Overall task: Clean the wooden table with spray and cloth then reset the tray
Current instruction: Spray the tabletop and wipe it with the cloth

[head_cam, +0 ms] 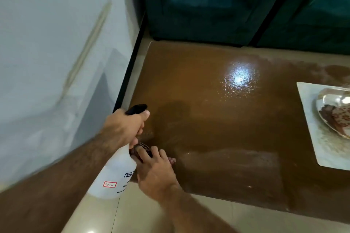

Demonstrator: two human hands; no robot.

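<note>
Cloth point(144, 151), pressed flat under right hand point(157, 174) at near table point(217, 128) corner. Spray bottle point(115, 174) gripped by left hand point(125, 126). Tray point(310, 119) sited far right, on surface. Risk judged: overspray wetting tray; area beneath left unwiped.

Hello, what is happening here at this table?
A person is cleaning the brown wooden table. The left hand grips a white plastic spray bottle by its black trigger head. The right hand presses a dark patterned cloth on the table's near corner. The white square tray sits at right.
</note>
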